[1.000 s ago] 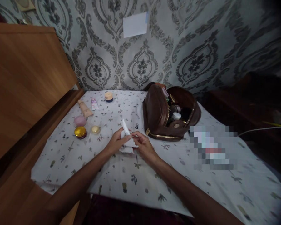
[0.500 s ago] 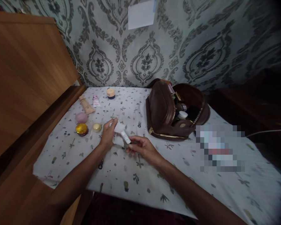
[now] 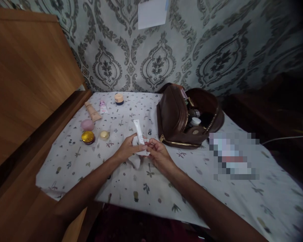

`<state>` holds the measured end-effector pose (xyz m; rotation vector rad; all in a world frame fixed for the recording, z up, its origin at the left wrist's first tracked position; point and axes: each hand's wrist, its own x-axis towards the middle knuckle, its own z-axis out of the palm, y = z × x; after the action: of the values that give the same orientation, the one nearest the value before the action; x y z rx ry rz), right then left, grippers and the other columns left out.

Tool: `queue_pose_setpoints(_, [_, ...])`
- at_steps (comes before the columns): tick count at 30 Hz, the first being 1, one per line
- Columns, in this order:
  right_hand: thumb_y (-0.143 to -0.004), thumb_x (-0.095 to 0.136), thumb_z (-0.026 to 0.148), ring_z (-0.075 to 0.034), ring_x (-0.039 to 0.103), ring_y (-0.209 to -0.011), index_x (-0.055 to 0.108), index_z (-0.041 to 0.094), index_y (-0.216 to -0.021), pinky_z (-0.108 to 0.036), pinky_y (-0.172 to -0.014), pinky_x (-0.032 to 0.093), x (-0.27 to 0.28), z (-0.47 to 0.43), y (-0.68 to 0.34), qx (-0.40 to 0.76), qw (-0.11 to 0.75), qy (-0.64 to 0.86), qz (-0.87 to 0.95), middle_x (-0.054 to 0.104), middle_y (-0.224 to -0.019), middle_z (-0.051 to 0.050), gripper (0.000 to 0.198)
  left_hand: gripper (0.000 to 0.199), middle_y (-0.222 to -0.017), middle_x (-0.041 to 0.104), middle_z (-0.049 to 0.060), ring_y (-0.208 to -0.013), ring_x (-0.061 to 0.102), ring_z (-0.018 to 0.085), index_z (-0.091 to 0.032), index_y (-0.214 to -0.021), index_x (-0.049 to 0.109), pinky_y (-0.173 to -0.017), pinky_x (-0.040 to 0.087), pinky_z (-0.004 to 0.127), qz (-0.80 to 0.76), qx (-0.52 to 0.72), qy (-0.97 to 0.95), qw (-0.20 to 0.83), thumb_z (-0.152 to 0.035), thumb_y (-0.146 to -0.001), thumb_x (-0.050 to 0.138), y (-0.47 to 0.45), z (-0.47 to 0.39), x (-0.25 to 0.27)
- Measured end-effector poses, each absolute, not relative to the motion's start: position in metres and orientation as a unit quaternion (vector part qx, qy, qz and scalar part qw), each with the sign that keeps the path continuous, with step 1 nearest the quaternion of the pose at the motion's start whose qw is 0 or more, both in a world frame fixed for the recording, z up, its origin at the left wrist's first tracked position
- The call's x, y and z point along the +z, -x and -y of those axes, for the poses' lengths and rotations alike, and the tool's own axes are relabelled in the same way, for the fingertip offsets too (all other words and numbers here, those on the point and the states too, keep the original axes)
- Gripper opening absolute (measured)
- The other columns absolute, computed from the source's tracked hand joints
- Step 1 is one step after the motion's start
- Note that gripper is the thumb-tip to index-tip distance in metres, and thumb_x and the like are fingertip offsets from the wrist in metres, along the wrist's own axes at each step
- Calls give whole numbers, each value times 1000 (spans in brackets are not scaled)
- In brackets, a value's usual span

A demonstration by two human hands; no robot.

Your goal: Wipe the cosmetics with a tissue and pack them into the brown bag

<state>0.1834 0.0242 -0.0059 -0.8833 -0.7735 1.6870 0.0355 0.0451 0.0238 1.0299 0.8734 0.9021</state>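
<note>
A slim white squeeze tube (image 3: 138,129) stands tilted between my hands, its flat crimped end pointing up and away. My left hand (image 3: 126,148) is closed around the tube's lower part, thumb across it, along with a crumpled white tissue or cloth (image 3: 135,162) that hangs below the fingers. At the tube's lower right end, my right hand (image 3: 162,157) has its fingers pinched together, touching the tube or the white tissue there. Whatever lies between those right fingertips is too hidden to make out.
Left on the patterned cloth are a gold-lidded jar (image 3: 88,137), a small cream-coloured pot (image 3: 104,135), a pink sponge (image 3: 87,125), a beige tube (image 3: 92,111), a pink-and-white tube (image 3: 103,107) and a peach-lidded jar (image 3: 119,99). An open brown bag (image 3: 171,117) stands right; a blurred-out item (image 3: 233,156) lies beyond.
The white tube has turned more upright, crimped end up, and my left hand has moved right and nearer, now closed around it. My right hand has shifted slightly right, to the tube's lower end.
</note>
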Motion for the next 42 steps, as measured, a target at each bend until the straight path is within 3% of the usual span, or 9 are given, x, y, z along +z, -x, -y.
queue_pose_setpoints(5, [-51, 96, 31, -10, 59, -64, 62, 20, -78, -22, -60, 52, -3, -26, -187, 739, 482, 350, 315, 64, -73, 4, 45, 43, -65, 63, -2, -56, 57, 10, -14, -81, 65, -55, 48, 21, -408, 430, -485, 643, -39, -56, 90, -34, -48, 23])
queue_pose_setpoints(10, [-56, 94, 32, -8, 60, -61, 64, 19, -83, -21, -58, 48, -3, -24, -188, 762, 454, 324, 328, 64, -72, 4, 42, 41, -60, 60, -2, -53, 53, 9, -14, -72, 64, -54, 44, 22, -435, 456, -498, 596, -44, -57, 87, -31, -52, 14])
queue_pose_setpoints(22, [-64, 89, 36, -8, 59, -58, 62, 19, -87, -21, -55, 41, 0, -19, -189, 765, 397, 348, 368, 73, -81, -1, 40, 57, -57, 49, -7, -53, 47, 9, -17, -74, 59, -52, 37, 21, -461, 593, -356, 556, -66, -57, 81, -21, -65, 25])
queue_pose_setpoints(28, [-64, 87, 38, -8, 55, -54, 61, 20, -81, -22, -54, 41, -7, -21, -185, 691, 439, 371, 438, 63, -67, 5, 36, 63, -60, 55, -6, -53, 47, 8, -15, -78, 61, -51, 38, 21, -449, 554, -331, 618, -64, -48, 87, -27, -61, 18])
queue_pose_setpoints(35, [-51, 91, 30, -9, 54, -58, 55, 20, -68, -21, -56, 42, -15, -25, -184, 588, 500, 418, 479, 60, -64, 6, 41, 50, -76, 63, -2, -67, 56, 10, -15, -91, 63, -63, 45, 21, -378, 421, -500, 655, -45, -60, 88, -35, -47, 15])
queue_pose_setpoints(42, [-77, 73, 45, -11, 52, -54, 61, 20, -75, -23, -52, 40, 1, -22, -195, 529, 477, 455, 534, 59, -63, 3, 28, 43, -68, 55, -4, -59, 49, 9, -15, -84, 60, -56, 39, 20, -409, 394, -552, 611, -53, -73, 76, -18, -55, 23])
